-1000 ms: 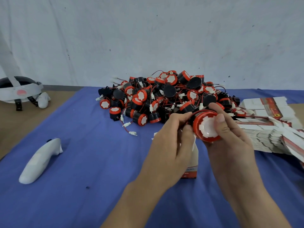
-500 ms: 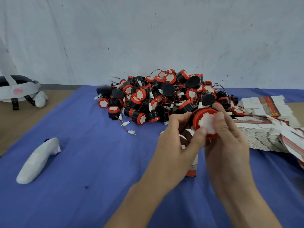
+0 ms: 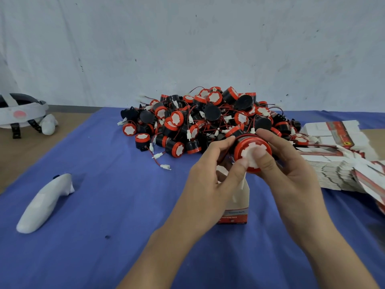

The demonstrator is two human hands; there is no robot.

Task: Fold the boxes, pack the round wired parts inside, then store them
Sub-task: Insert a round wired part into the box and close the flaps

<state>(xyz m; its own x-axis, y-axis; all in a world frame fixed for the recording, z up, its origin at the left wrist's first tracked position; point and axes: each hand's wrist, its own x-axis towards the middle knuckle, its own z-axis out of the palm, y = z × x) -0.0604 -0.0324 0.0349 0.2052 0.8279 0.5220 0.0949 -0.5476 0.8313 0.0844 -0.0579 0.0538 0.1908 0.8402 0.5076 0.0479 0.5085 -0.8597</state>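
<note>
Step in hand: packing. One folded box (image 3: 237, 207) stands upright on the blue-covered tabletop (image 3: 104, 215), about midway between the near and far edges and right of centre. Its top is largely hidden behind the left hand (image 3: 208, 182).

Grip: the right hand (image 3: 291, 174) is curled round a round wired part (image 3: 253, 150), thumb lying across its white face. The left hand pinches the same part, forefinger on the black body and thumb at the lower red rim. Both hands are closed on it.

Position: the part is held clear of the cloth, directly above the box mouth, face tilted toward the camera. Whether its wire is tucked away cannot be told.

Next move, in my judgement: turn the part to line up with the opening, gather the wire, then lower it in and close the flaps.

Supply: the pile of parts (image 3: 208, 122) lies toward the far edge, and the flat boxes (image 3: 337, 170) by the right edge.
</note>
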